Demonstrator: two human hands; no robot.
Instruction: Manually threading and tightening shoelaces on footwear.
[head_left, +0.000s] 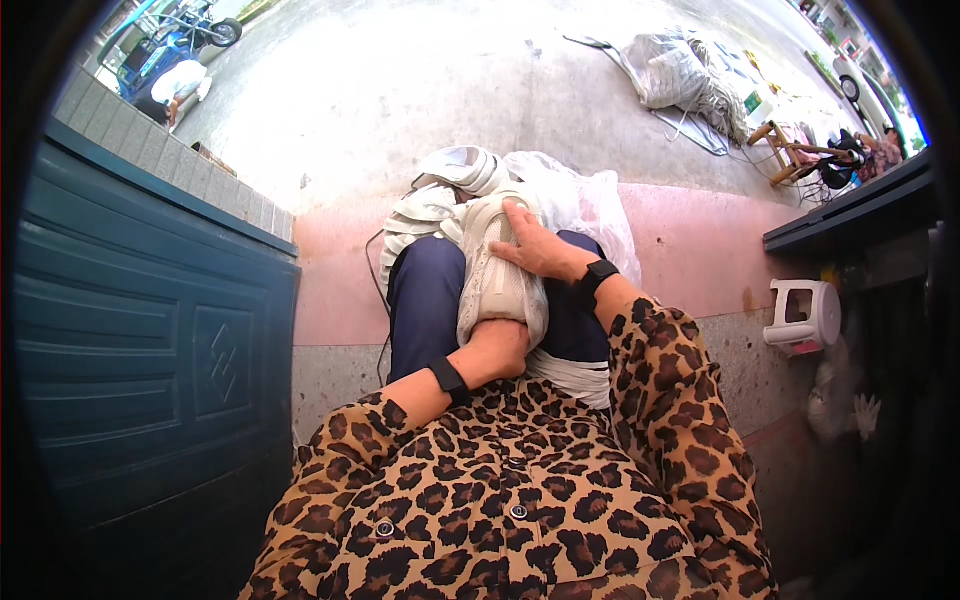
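Note:
A beige shoe upper [492, 285] lies lengthwise between my knees, its toe pointing away from me. My left hand [498, 348] reaches into its ankle opening, so the fingers are hidden inside. Across the front right part of the upper rests my right hand [540, 248], thumb and fingers stretched apart on the surface. Just beyond my knees is a heap of white and cream shoe pieces [460, 168]. A translucent white plastic bag [590, 200] sits to its right. White strips of material [575, 378] lie by my lap under the right thigh.
A dark blue panelled door [150, 330] stands close on my left. To the right are a white plastic stool [805, 315] and a white glove [866, 415]. Farther off lie a large pale sack [670, 75] and a wooden stool [790, 155]. A person [180, 85] bends near a blue vehicle.

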